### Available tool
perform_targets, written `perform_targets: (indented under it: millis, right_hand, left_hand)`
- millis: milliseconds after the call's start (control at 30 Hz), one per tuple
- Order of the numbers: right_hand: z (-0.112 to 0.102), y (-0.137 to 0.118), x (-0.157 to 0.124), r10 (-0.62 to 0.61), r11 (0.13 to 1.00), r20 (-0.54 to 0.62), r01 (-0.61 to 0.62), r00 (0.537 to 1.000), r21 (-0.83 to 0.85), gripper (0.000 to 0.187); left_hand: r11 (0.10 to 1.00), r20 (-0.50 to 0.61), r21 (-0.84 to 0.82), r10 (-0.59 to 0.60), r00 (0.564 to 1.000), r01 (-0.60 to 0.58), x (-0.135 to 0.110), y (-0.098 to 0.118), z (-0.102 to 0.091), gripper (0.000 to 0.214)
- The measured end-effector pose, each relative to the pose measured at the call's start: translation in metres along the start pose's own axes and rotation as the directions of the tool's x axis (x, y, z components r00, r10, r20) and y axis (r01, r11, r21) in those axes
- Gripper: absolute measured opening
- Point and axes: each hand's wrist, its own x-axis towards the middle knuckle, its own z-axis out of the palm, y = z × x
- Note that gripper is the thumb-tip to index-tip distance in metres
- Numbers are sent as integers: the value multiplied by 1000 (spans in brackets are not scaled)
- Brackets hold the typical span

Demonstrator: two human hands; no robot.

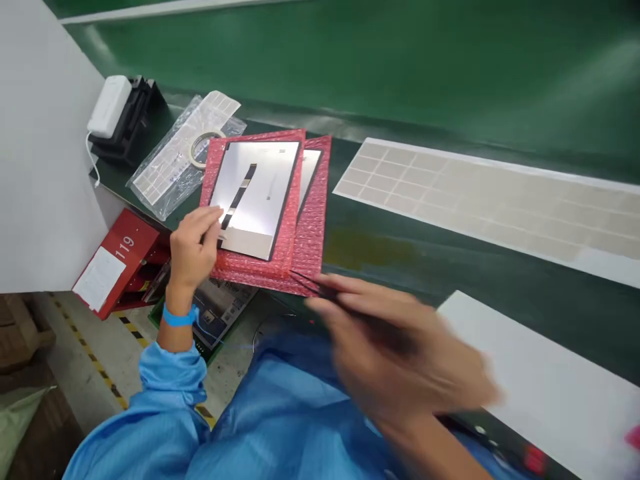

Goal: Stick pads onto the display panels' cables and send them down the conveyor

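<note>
A silver display panel [255,193] with a dark flex cable [241,193] across its back lies on a red bubble-wrap sleeve [295,220]. At the panel's lower left edge, by the cable's end, is my left hand [195,243]. Its thumb and index finger are drawn close together; what lies between them cannot be made out. My right hand [400,340], blurred by motion, is closed around dark tweezers [327,291]. The tweezers' thin tips reach over the sleeve's lower right part. A second panel [309,175] shows partly from under the first.
Label sheets [400,177] lie along the back right, and a white board [540,380] at the front right. A tape roll [200,150] sits on a plastic bag of labels [170,163]. A black device [133,123] stands at the left. Below the bench edge is a red box [125,260].
</note>
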Motion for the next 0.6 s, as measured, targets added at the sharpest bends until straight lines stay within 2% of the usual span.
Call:
perform_targets:
  millis: [100, 200, 267, 367, 600]
  right_hand:
    - [65, -15, 8, -220, 975, 125, 222, 967, -1, 22]
    - [98, -2, 8, -331, 939, 172, 342, 928, -36, 20]
    - [103, 12, 7, -356, 924, 207, 376, 911, -67, 21]
    - [100, 25, 8, -374, 912, 272, 405, 887, -68, 21]
    - [97, 30, 11, -369, 915, 348, 403, 862, -29, 28]
  left_hand:
    - [1000, 85, 11, -20, 996, 19, -6, -45, -1, 27]
    - [1000, 104, 16, -25, 994, 23, -16, -56, 12, 28]
    - [999, 101, 27, -27, 995, 24, -19, -55, 19, 31]
    - [997, 113, 53, -55, 992, 49, -21, -52, 22, 33]
    - [998, 122, 40, -58, 991, 54, -20, -52, 22, 32]
